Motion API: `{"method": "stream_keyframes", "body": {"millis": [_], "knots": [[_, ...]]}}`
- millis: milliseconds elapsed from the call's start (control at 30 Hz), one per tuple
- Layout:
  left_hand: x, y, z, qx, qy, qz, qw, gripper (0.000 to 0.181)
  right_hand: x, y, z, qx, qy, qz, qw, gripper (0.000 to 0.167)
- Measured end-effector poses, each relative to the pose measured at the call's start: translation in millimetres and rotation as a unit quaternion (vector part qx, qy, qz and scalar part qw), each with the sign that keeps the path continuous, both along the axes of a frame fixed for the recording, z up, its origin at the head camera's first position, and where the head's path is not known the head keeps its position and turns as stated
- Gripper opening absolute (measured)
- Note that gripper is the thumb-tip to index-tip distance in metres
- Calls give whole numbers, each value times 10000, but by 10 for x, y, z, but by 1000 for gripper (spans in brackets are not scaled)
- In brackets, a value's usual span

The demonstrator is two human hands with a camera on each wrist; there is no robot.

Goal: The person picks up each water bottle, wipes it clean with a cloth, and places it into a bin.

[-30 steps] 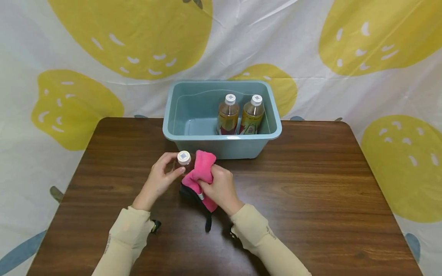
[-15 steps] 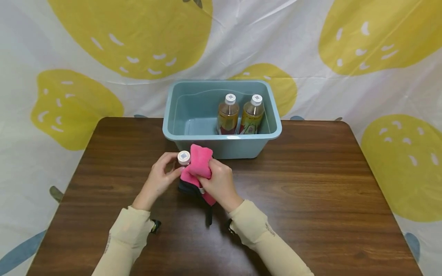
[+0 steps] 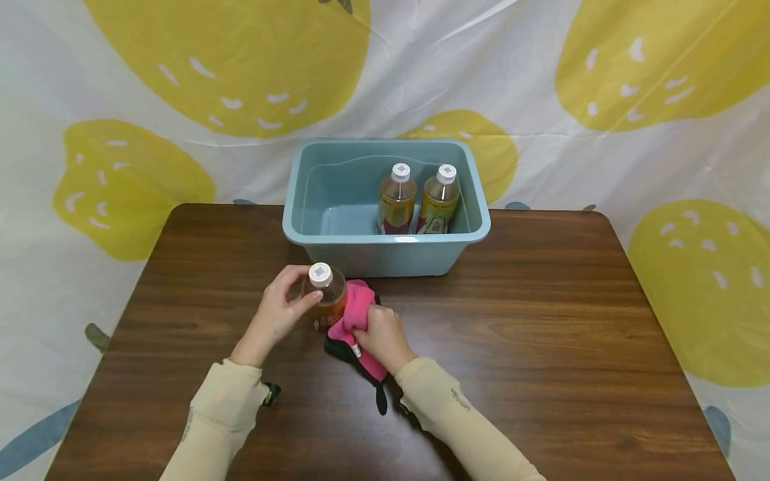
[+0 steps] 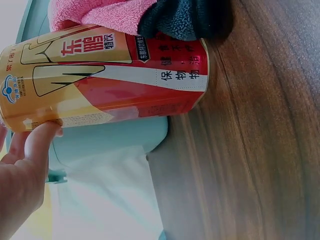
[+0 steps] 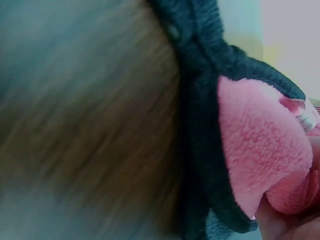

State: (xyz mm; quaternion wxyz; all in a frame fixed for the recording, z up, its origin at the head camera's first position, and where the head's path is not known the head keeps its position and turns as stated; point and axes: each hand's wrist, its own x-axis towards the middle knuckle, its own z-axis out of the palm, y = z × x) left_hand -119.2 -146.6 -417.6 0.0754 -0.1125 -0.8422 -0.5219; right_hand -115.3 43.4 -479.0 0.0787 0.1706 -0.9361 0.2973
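Note:
My left hand (image 3: pixel 278 312) holds an upright white-capped drink bottle (image 3: pixel 331 306) near its top, thumb on the near side. In the left wrist view the bottle's gold and red label (image 4: pixel 115 75) shows clearly, with its base at the tabletop. A pink towel with dark edging (image 3: pixel 359 304) is bunched in my right hand (image 3: pixel 385 337), against the bottle's right side. Close up in the right wrist view, fingers (image 5: pixel 280 227) grip the pink towel (image 5: pixel 260 135), and its dark border hangs loose. The towel hides part of the bottle's right side in the head view.
Behind the hands stands a light blue plastic tub (image 3: pixel 385 238). Two white-capped bottles, one on the left (image 3: pixel 397 204) and one on the right (image 3: pixel 440 200), stand in its right half. Brown wooden table (image 3: pixel 541 321) lies around, with a lemon-patterned curtain (image 3: pixel 240 80) behind.
The right hand and towel first went up and slightly left over the bottle, then came down and right, uncovering more of its label. The left hand has stayed in place.

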Motion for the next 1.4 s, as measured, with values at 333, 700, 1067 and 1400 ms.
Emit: {"method": "stream_keyframes", "body": {"millis": [333, 700, 1067, 1400], "knots": [[79, 71, 187, -84, 85, 34, 9999, 31, -5, -7, -47, -27, 3, -90, 10000, 25], [19, 100, 25, 111, 23, 279, 9995, 45, 35, 48, -1, -328, 134, 76, 9993, 31], [-6, 151, -4, -209, 381, 531, 9976, 41, 78, 103, 253, -1096, 505, 163, 9926, 24], [-11, 32, 12, -177, 286, 182, 9993, 52, 0, 144, 691, -1368, 909, 444, 9854, 25]]}}
